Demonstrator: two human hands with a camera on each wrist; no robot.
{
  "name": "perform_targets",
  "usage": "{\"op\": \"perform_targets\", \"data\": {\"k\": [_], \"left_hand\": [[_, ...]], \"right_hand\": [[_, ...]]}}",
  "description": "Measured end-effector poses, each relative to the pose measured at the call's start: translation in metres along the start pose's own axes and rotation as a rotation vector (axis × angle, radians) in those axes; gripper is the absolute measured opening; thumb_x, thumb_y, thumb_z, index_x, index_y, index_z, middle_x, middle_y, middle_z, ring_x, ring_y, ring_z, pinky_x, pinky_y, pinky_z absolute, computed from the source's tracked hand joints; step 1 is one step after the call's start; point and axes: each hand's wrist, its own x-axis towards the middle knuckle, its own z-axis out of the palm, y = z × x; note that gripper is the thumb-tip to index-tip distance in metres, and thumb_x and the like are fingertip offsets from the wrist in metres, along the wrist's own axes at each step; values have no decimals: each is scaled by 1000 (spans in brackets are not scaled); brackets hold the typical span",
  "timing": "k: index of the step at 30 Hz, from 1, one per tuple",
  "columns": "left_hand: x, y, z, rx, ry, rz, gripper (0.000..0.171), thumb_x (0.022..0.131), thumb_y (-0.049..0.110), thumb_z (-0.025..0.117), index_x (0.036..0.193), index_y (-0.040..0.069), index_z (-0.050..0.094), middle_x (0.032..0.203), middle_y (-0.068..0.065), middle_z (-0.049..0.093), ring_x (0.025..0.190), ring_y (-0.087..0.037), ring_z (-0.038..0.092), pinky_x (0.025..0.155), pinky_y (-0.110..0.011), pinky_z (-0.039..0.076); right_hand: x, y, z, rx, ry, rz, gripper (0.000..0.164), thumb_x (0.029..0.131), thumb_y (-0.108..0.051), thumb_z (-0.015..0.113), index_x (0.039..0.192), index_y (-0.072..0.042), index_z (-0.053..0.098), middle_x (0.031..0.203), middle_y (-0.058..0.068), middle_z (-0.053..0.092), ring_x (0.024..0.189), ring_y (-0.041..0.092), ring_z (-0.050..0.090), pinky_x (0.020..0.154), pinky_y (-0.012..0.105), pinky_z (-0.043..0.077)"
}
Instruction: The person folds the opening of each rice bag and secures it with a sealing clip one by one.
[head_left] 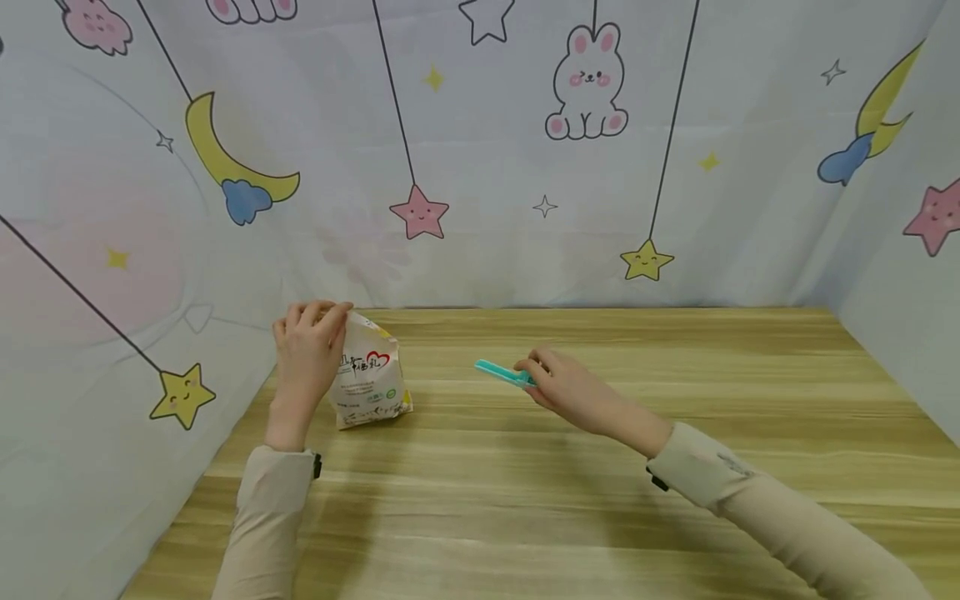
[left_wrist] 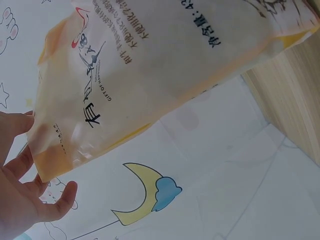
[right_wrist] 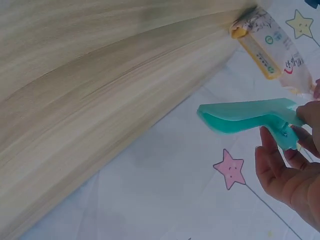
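Note:
A printed food bag (head_left: 367,392), whitish with yellow edges, stands on the table at the left. My left hand (head_left: 306,346) pinches its upper corner between thumb and fingers; the left wrist view shows the bag (left_wrist: 145,65) slanting away from that hand (left_wrist: 30,200). To the right, apart from the bag, my right hand (head_left: 573,390) holds a teal bag clip (head_left: 497,372) above the table, its long end pointing left. In the right wrist view thumb and fingers grip the hinged end of the clip (right_wrist: 245,114), and its two arms are slightly parted at the tip.
The wood-patterned table (head_left: 487,508) runs back to a pale fabric backdrop (head_left: 502,150) printed with stars, moons and rabbits. More of this fabric stands along the table's left and right sides, the left one close to my left hand.

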Motion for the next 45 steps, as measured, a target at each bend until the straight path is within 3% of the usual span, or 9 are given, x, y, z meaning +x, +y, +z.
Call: {"op": "perform_targets", "data": {"k": [9,20,30,45], "left_hand": [[0,1,0,-6,-7,-5,19,88,11,54,105,7,63,100,-16,59,96,-36,45,78,-53,30],[-1,-1,1,2,0,-8,19,88,11,54,104,7,64,99,-16,59,95,-36,46,77,-52,30],[0,0,0,-3,-4,-7,19,88,10,54,105,7,63,100,-17,59,95,-37,45,77,-52,30],[1,1,2,-23,21,-4,19,88,10,54,104,6,64,100,-17,59,98,-39,43,79,-53,29]], "right_hand": [[6,-3,-1,18,3,-12,28,79,-14,67,103,-6,56,90,4,48,72,10,47,64,22,45],[18,-3,2,92,61,-4,30,76,-6,69,103,-7,57,92,6,53,70,13,51,61,25,45],[28,-5,4,73,141,12,28,79,-12,67,105,-8,58,98,7,56,84,20,55,72,33,46],[40,-2,10,134,167,49,23,84,-16,61,106,-10,59,100,5,57,91,19,54,74,34,45]]}}
